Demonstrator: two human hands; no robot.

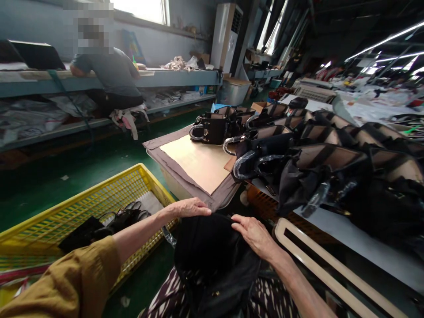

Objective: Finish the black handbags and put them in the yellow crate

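Observation:
A black handbag (215, 251) rests across my lap, its upper edge tipped away from me. My left hand (192, 207) grips that edge at the left, fingers curled over it. At the right side of the same edge, my right hand (253, 232) holds on with thumb and fingers. A plastic-wrapped handle (169, 236) sticks out on the bag's left. Small gold-coloured metal parts show low on the bag. Its underside is hidden against my patterned clothing.
Many black bags (331, 159) crowd a table at the right. Ahead is a padded board (195, 163) with one bag on it. A yellow crate (139, 176) with black bags stands left. A beige chair-like frame (331, 265) is at right. A person (109, 75) sits at the far bench.

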